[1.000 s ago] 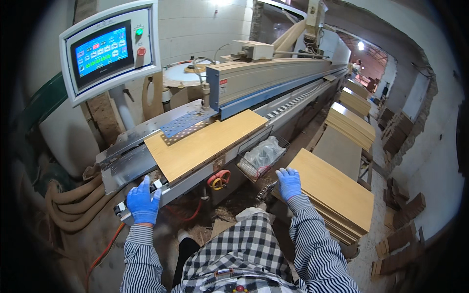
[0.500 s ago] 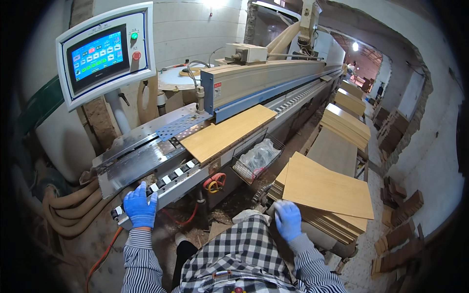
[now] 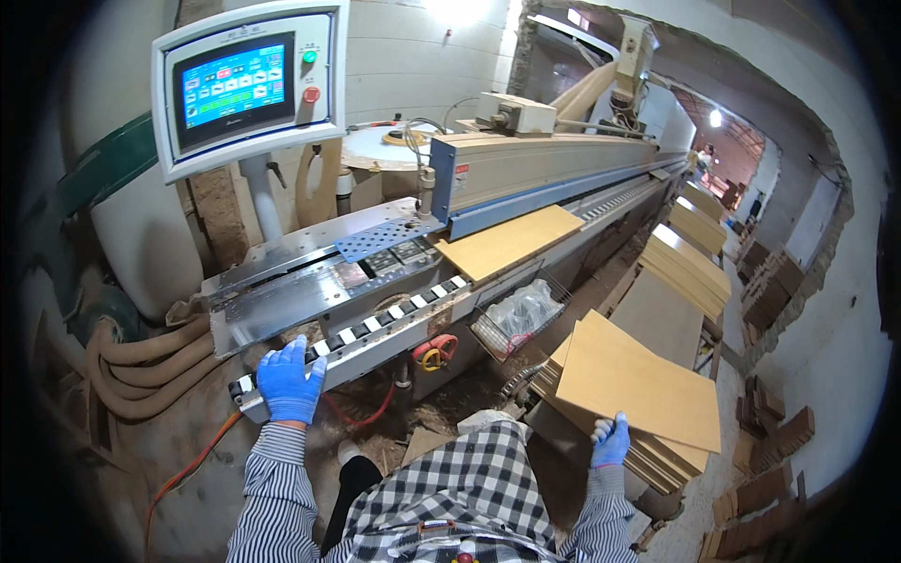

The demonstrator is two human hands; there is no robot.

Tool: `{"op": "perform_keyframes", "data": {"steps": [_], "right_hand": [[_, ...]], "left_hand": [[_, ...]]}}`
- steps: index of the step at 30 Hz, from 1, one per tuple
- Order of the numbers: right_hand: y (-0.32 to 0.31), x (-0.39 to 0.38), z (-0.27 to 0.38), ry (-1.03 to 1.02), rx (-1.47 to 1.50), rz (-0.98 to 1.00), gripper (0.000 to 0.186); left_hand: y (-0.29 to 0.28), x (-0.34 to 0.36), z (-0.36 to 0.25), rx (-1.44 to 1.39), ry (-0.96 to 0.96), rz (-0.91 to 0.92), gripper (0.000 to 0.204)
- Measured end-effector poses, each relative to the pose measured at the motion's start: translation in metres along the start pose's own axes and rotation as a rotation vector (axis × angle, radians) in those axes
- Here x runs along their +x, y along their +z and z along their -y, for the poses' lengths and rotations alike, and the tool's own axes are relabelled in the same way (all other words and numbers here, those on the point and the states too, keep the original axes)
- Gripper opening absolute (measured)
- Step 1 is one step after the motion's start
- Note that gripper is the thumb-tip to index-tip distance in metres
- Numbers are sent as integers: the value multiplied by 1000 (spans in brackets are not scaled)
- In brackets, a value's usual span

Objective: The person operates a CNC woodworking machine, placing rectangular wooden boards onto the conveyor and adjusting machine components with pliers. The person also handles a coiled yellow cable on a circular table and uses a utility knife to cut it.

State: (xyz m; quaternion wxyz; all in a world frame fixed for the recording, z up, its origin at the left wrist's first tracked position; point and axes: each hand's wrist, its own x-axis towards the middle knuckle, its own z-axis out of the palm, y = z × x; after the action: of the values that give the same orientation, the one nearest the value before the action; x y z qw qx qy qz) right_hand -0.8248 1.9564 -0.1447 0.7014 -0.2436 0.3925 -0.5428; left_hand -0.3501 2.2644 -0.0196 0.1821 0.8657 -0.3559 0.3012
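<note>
My left hand (image 3: 290,383), in a blue glove, rests with fingers apart on the near end of the edge banding machine's roller rail (image 3: 392,314). My right hand (image 3: 610,441), also gloved in blue, grips the lower edge of a yellow board (image 3: 633,375), which lies askew on a stack of similar boards at my right. A second yellow board (image 3: 507,239) lies on the machine's track under the long beige and blue beam (image 3: 544,178), beyond a blue perforated plate (image 3: 371,242).
A screen panel (image 3: 249,94) stands upper left. A wire basket (image 3: 516,319) and scissors (image 3: 434,353) hang below the rail. Thick hoses (image 3: 141,371) lie left. Further board stacks (image 3: 680,272) run along the right, with dark offcuts (image 3: 770,422) by the wall. A person (image 3: 704,158) is far back.
The board on the machine has moved away from me along the track, exposing more rail. My right hand has dropped to grip the stack's top board, which has shifted out of line.
</note>
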Motion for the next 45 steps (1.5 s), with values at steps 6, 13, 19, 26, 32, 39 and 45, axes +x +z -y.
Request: {"op": "perform_keyframes", "data": {"steps": [6, 13, 19, 26, 32, 39, 45], "right_hand": [[18, -56, -17, 297, 36, 310, 38], [-3, -44, 14, -55, 223, -217, 35], [-22, -52, 26, -54, 54, -152, 26], [-17, -102, 11, 29, 66, 34, 19], [81, -128, -10, 143, -5, 399, 34], [210, -147, -78, 416, -102, 862, 20], [293, -167, -134, 668, -141, 1009, 22]], "left_hand": [[-6, -1, 2, -13, -27, 27, 50], [-2, -1, 0, -24, -14, 23, 50], [-12, -1, 4, -54, -7, 86, 52], [-41, -29, -19, -272, 105, 171, 68], [-93, -67, -55, -410, 307, 272, 85], [-98, -101, -15, -144, 202, 202, 70], [-111, -131, 51, -102, -49, 72, 64]]}}
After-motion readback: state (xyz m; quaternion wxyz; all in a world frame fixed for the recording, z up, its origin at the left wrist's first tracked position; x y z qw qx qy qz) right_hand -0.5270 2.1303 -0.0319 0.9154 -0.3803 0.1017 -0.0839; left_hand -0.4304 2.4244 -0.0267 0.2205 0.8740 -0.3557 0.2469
